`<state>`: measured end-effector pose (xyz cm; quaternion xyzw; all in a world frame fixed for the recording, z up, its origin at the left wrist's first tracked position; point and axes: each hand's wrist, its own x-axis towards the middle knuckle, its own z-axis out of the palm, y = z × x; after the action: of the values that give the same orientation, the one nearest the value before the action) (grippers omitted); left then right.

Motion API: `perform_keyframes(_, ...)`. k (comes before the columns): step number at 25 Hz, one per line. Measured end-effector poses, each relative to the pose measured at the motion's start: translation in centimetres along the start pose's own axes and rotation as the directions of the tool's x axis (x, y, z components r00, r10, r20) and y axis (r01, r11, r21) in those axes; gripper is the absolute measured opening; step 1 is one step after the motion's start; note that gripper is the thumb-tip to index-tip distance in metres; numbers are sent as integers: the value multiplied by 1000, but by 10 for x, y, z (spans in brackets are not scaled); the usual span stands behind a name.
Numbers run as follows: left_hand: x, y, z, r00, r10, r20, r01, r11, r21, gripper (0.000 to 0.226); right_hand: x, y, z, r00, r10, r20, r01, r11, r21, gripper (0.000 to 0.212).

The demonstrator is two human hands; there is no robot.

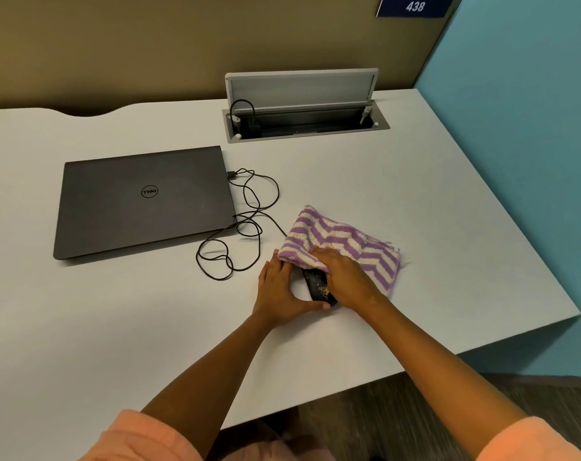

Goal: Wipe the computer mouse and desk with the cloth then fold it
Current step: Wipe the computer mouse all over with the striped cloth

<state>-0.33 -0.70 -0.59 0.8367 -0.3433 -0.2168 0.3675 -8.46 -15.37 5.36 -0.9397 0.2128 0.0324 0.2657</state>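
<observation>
A black computer mouse [318,286] lies on the white desk [116,327], with pale specks on its near end. A purple-and-cream zigzag cloth [342,237] covers its far end and spreads to the right. My left hand [282,292] cups the mouse from the left, thumb at its near end. My right hand [344,277] presses the cloth down on the mouse's right side. The mouse's black cable [249,224] runs in loose loops toward the laptop.
A shut dark laptop [143,201] lies at the left. An open cable box [305,121] with a raised lid is set into the desk at the back. The desk's right edge [515,207] meets a teal wall; the near edge drops to dark floor.
</observation>
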Motion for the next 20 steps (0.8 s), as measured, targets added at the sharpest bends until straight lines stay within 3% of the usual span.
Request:
perform_keyframes(12, 1, -1, 3, 998, -22, 60, 23, 1000, -10, 134, -39, -3, -8, 998, -29, -55, 33, 997, 73, 40)
perform_keyframes(20, 3, 1, -2, 993, 27, 117, -39, 995, 95, 121, -60, 5, -5, 995, -43, -91, 45, 999, 25, 37)
